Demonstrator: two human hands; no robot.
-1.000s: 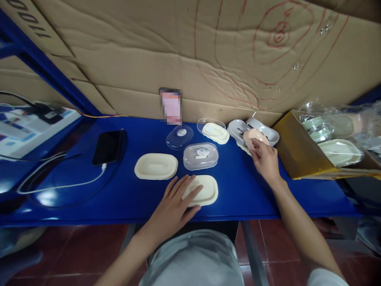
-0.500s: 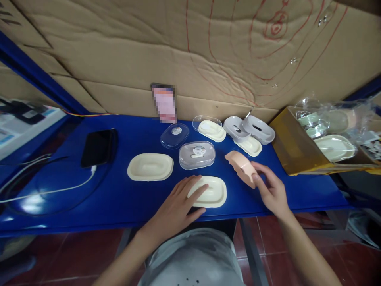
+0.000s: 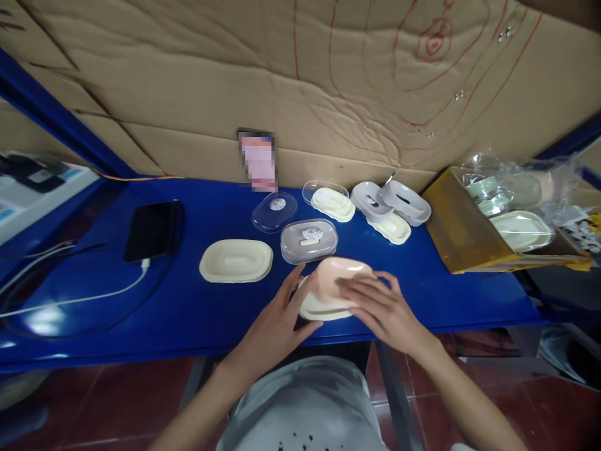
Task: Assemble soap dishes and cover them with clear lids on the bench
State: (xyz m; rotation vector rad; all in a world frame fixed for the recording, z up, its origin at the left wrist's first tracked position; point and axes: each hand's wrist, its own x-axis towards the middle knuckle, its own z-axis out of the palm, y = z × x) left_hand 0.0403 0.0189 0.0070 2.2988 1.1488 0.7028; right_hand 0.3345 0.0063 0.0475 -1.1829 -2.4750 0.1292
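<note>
A cream oval plastic dish [image 3: 323, 311] with a raised rim lies near the table's front edge. Over it is a peach plastic dish [image 3: 334, 275], smooth side up, covering much of the cream one. My right hand [image 3: 382, 307] grips the peach dish at its right side, fingers across its top. At the left end of the cream dish, my left hand [image 3: 286, 307] has fingers and thumb spread around the edge, its fingertips close to the peach dish. Just behind lies a grey soap box [image 3: 308, 241] with a clear lid and a round label.
Another cream dish [image 3: 236, 260] lies to the left, a clear lid [image 3: 275, 212] behind. Grey dishes [image 3: 407, 203] and cream pieces [image 3: 333, 205] stand at the back. A cardboard box [image 3: 469, 241] of wrapped dishes is right; a cabled phone [image 3: 149, 232] left; another phone [image 3: 258, 160] leans behind.
My right hand has brought the peach dish leftward from beside the cream dish to over it, turning it smooth side up. My left hand's fingers have shifted from across the cream dish to its left end.
</note>
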